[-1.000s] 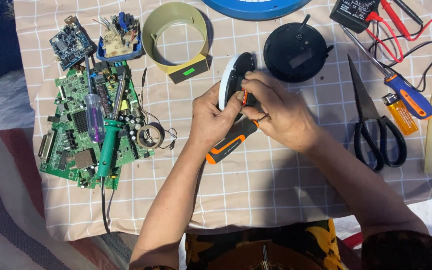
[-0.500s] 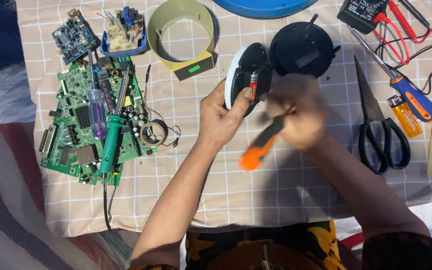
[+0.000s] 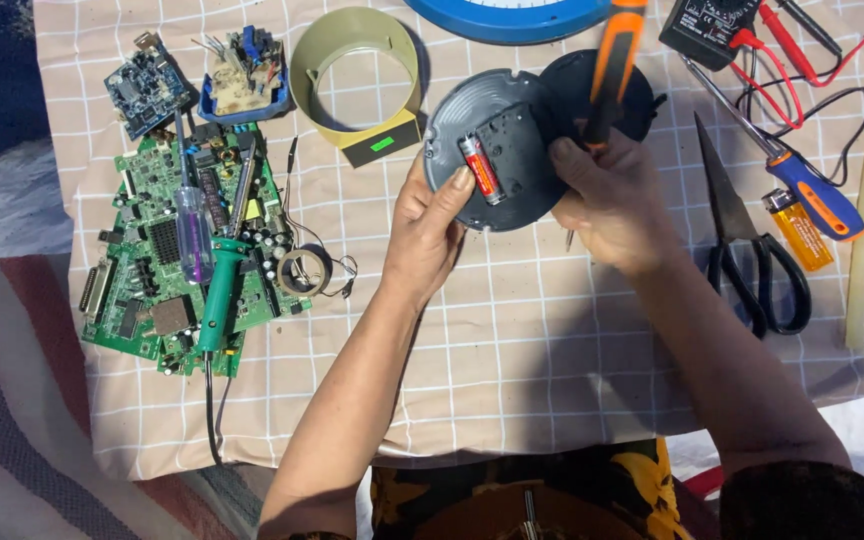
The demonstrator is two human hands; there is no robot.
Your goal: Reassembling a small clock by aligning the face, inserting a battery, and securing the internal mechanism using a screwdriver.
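My left hand [image 3: 430, 228] grips the left rim of a round dark grey disc [image 3: 512, 170], a clock-like back plate held face-up above the cloth. A red battery [image 3: 479, 167] sits in its holder near my left thumb. My right hand [image 3: 614, 205] holds the disc's right edge and also clasps an orange and black screwdriver [image 3: 612, 62], whose handle points up and away; a bit of its metal tip shows below my palm. A black round cover [image 3: 642, 95] lies just behind the disc.
A green circuit board [image 3: 177, 260] with a green soldering iron [image 3: 217, 295] and a purple screwdriver lies at left. Black scissors [image 3: 747, 250], an orange lighter [image 3: 800, 232], a blue-orange screwdriver and a multimeter with red leads lie at right. An olive ring [image 3: 357, 70] stands behind.
The disc has turned from edge-on to flat, showing its back and battery. The screwdriver handle swung from pointing down-left to pointing up. Both hands rose slightly toward the far side.
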